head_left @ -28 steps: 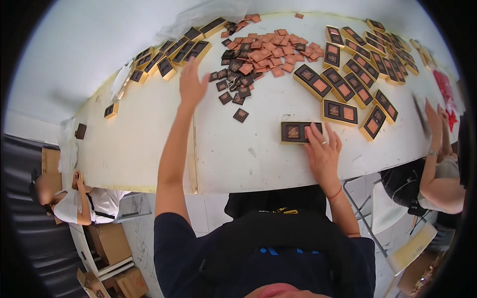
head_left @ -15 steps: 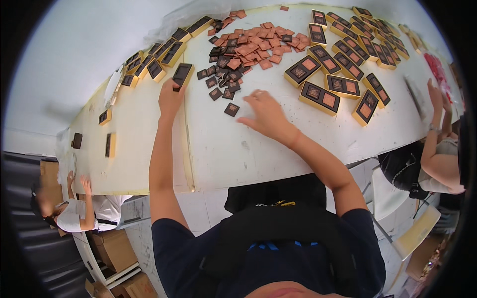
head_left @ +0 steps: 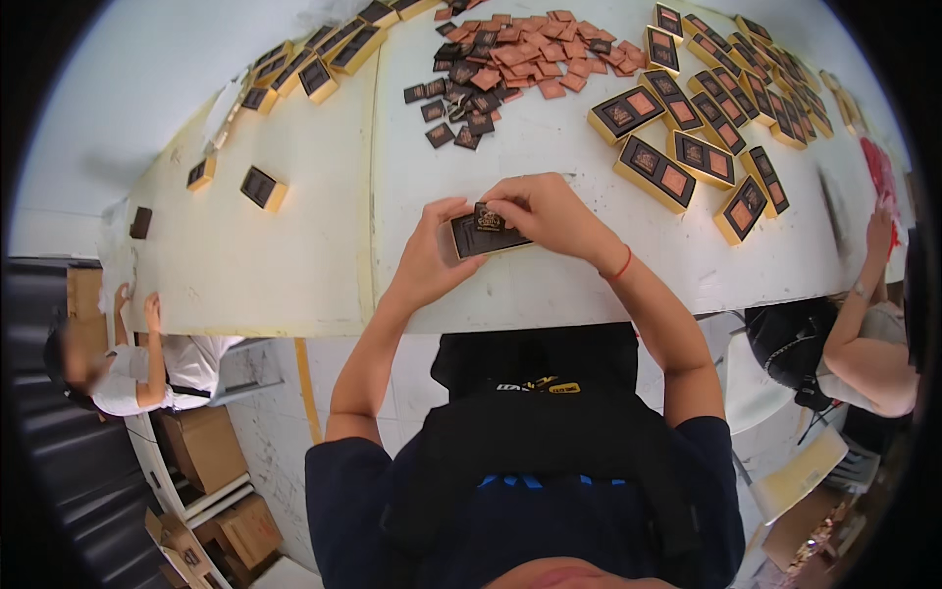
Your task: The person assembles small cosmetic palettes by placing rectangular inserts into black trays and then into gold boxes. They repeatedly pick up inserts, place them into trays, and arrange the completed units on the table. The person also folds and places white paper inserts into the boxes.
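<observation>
My left hand (head_left: 429, 257) grips the left end of a shallow gold box (head_left: 476, 241) with a dark insert, held low over the table in front of me. My right hand (head_left: 557, 218) is pinched on a flat dark wrapped square (head_left: 488, 218) at the box's far side. The square overlaps the insert; whether it is seated in a compartment I cannot tell. My right fingers cover the box's right end. Beyond my hands lies a pile of copper-coloured squares (head_left: 549, 54), with dark squares (head_left: 466, 135) loosely scattered at its near left.
Gold boxes holding dark and copper squares (head_left: 655, 175) crowd the right side. More gold boxes (head_left: 319, 80) line the far left, and another gold box (head_left: 263, 187) lies nearer. A co-worker (head_left: 128, 363) sits at the left; another person's arm (head_left: 863, 294) reaches in at the right.
My left hand has brought the gold box nearer and rightward. My right hand has closed on a dark square and joined it. A separate gold box on the left has shifted away and turned.
</observation>
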`<state>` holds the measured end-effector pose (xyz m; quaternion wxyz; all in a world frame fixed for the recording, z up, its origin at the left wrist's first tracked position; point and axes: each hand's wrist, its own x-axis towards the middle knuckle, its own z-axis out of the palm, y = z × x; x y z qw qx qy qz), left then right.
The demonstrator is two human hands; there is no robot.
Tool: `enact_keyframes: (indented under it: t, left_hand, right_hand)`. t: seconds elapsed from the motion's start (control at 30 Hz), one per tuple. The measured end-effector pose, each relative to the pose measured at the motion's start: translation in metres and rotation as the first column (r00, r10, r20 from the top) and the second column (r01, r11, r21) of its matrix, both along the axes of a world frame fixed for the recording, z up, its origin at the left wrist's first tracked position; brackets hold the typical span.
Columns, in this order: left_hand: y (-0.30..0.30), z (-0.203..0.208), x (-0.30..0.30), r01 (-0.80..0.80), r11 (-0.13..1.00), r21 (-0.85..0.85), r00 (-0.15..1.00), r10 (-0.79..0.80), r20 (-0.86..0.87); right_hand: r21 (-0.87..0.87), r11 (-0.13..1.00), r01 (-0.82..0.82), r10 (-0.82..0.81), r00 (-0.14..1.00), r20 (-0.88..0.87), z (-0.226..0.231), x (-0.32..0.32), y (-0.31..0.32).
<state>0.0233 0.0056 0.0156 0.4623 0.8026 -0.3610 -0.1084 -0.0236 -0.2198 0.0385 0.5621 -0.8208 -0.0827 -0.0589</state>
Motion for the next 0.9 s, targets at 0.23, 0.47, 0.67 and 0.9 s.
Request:
enact_keyframes:
  t: [0.23,0.47,0.67,0.9]
  left_hand:
    - [-0.005,-0.001,-0.014,-0.012,0.997,-0.080,0.997,0.006,-0.072]
    - [-0.004,-0.012,-0.060,-0.143,0.987,-0.069,0.892,0.159,0.423]
    - [-0.009,-0.015,-0.065,-0.105,0.994,0.008,0.828,0.083,0.555]
    - [-0.012,-0.013,-0.062,-0.109,0.993,-0.046,0.871,0.118,0.476]
  right_hand:
    - [-0.339,0.940,-0.018,0.098,0.971,0.220,-0.007,-0.019,0.017]
    - [-0.446,0.886,0.126,0.030,0.944,0.327,-0.005,-0.030,0.021]
    - [-0.439,0.868,0.233,-0.141,0.962,0.232,-0.002,0.060,-0.068]
    - [-0.818,0.423,0.390,-0.296,0.912,0.282,-0.030,0.145,-0.129]
